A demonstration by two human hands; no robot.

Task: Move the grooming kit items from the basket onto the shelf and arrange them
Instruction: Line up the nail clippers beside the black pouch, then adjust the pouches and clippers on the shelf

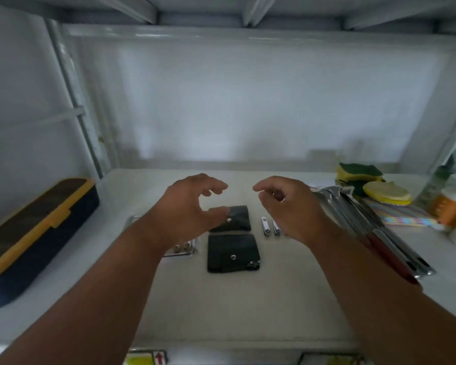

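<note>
Both hands hover above the white shelf [287,299], and neither holds anything. The left hand [187,209] has its grip loosely apart: the fingers curve forward and the thumb reaches down, its tip in front of the left edge of the farther black pouch [234,218], though contact cannot be told. The right hand [287,206] hangs with fingers lightly curled, its grip relaxed around nothing, above the shelf just right of two small nail clippers [270,227].

The grooming kit items lie on the shelf between and under the hands. The farther black pouch sits just behind a nearer black pouch [232,252], each with a metal snap; the nearer one has a small metal bit at its right corner. The two clippers lie side by side, just right of the farther pouch. A clear packet [183,247] with small metal pieces lies under the left wrist, partly hidden.

At the left end rests a long dark case with a yellow rim [34,233]. At the right lie metal tongs with red handles [374,227], yellow-green sponges [361,175], a patterned cloth [403,218] and an orange jar [450,209].
</note>
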